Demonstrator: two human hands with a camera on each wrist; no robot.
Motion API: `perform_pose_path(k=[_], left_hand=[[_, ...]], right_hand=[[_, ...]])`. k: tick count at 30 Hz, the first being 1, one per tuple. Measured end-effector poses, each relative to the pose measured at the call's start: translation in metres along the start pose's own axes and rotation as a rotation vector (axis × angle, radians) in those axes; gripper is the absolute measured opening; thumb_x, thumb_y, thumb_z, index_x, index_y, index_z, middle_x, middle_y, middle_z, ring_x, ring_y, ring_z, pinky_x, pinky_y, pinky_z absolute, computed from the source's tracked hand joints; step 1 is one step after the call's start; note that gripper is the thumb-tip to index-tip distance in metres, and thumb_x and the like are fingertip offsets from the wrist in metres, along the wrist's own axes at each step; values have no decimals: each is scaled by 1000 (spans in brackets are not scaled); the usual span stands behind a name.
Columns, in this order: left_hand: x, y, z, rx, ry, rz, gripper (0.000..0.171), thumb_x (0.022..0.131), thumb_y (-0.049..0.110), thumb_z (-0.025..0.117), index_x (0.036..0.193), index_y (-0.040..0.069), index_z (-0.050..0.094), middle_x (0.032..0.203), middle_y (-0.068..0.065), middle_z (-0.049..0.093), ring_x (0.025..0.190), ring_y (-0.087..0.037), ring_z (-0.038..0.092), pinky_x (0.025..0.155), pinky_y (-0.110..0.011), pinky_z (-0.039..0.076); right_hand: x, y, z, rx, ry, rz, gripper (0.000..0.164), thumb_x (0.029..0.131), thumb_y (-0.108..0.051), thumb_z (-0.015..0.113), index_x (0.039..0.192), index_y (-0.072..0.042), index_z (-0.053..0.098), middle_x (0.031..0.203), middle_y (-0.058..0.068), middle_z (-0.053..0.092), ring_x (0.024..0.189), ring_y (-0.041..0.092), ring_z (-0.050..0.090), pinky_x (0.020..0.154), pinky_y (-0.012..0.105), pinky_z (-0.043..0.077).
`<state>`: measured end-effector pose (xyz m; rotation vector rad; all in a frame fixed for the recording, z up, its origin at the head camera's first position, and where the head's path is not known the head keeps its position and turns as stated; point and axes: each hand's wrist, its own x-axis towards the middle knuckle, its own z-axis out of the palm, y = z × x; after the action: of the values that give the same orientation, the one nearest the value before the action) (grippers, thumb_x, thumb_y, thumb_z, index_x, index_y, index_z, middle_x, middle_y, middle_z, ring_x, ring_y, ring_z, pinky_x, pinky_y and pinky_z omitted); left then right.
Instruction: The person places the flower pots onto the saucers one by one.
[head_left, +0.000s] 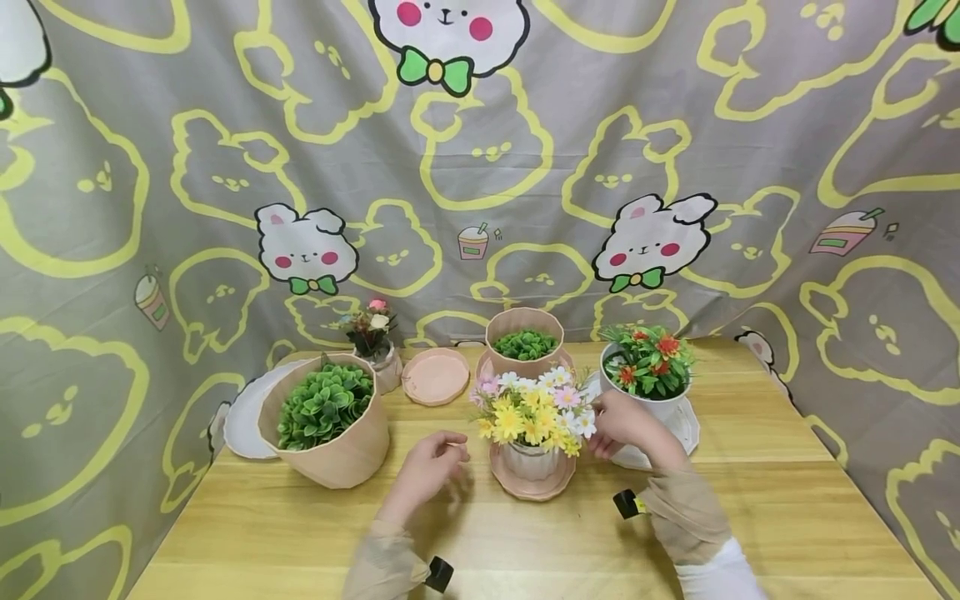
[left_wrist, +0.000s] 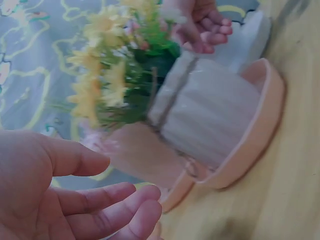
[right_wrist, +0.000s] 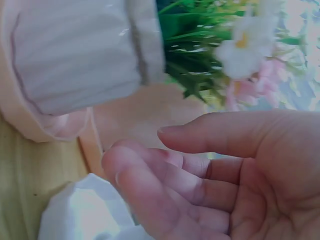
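A white ribbed flowerpot point(head_left: 531, 463) with yellow, white and pink flowers point(head_left: 528, 414) stands upright in a pink saucer point(head_left: 517, 490) at the middle of the table. In the left wrist view a cord circles the pot point(left_wrist: 212, 107) near its rim. My left hand point(head_left: 431, 467) hovers left of the saucer, fingers loosely bent, holding nothing. On the other side, my right hand point(head_left: 626, 425) is beside the flowers, in front of the white pot of red flowers. The right wrist view shows its fingers point(right_wrist: 200, 185) relaxed and apart from the ribbed pot.
A large pink pot point(head_left: 337, 454) of green leaves stands at left, before a white plate point(head_left: 243, 421). Behind are a small flower pot point(head_left: 388, 371), a pink saucer point(head_left: 435, 377) and a pink pot point(head_left: 523, 321) with greenery. A white pot point(head_left: 660, 406) of red flowers stands on a white saucer point(head_left: 688, 433).
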<state>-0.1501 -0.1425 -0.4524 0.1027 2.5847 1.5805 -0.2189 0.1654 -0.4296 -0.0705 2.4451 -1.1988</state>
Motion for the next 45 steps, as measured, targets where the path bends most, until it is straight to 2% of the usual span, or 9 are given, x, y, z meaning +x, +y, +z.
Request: perform_pose_path(k=[4,8,13,24,29,33,37,42,45], left_hand=[[-5,10,-7,-39,48,-6,32,94,9,51,120,-7,59,96,-18,70,83,-31,67,68,-34,55],[-12,20,-16,-71,95,-34,29,94,10,53,119,-4,60,97,-16,70,81,-23,65,68,-34,53],[-17,30,-30,-45,144,-11,26,95,11,57,117,0,64,97,-15,72,79,-18,65,65,-26,52],[-31,57,-76,-45,241,-4,27,99,19,56,122,6,62,110,-15,70,88,-13,65,75,-24,55],[-40,61,-98,-51,307,9,31,101,23,53,127,6,59,113,-14,69,87,-2,65,77,-20,55],[-49,60,-114,-84,367,29,33,102,21,51,129,4,57,102,5,72,85,1,65,75,-18,56],[-56,53,-127,-181,426,42,35,101,21,52,129,1,54,90,24,67,83,1,64,73,-17,55],[-64,43,-137,-323,498,42,30,100,23,54,123,3,55,91,19,69,81,-1,64,73,-16,55],[-65,40,-139,-358,519,52,27,100,22,54,120,4,57,90,17,69,80,-2,64,73,-16,55]], right_hand=[[-8,-1,-6,5,14,-30,10,91,0,42,83,1,49,64,13,66,51,19,65,54,36,59],[-16,-5,-13,-2,19,-73,14,94,-5,49,86,4,56,65,13,66,53,20,66,55,36,60],[-30,-16,-26,-44,64,-96,18,96,-11,54,85,2,57,67,13,67,54,18,66,56,35,60],[-59,-64,-41,-137,205,-244,22,98,-18,54,87,0,61,68,9,67,58,15,65,56,30,58],[-69,-88,-35,-146,248,-304,24,99,-21,54,91,0,63,68,7,67,59,14,63,58,29,57],[-73,-104,-27,-140,282,-336,26,99,-25,55,90,-2,65,69,8,68,60,15,64,58,28,56],[-75,-119,-16,-108,287,-374,22,99,-22,55,89,-5,65,71,9,69,62,20,67,58,30,57],[-74,-136,3,-66,279,-431,20,98,-23,58,88,-7,65,69,8,69,61,22,67,56,28,55],[-71,-148,16,-34,271,-466,20,97,-25,59,86,-8,65,67,6,68,59,18,66,55,26,54]])
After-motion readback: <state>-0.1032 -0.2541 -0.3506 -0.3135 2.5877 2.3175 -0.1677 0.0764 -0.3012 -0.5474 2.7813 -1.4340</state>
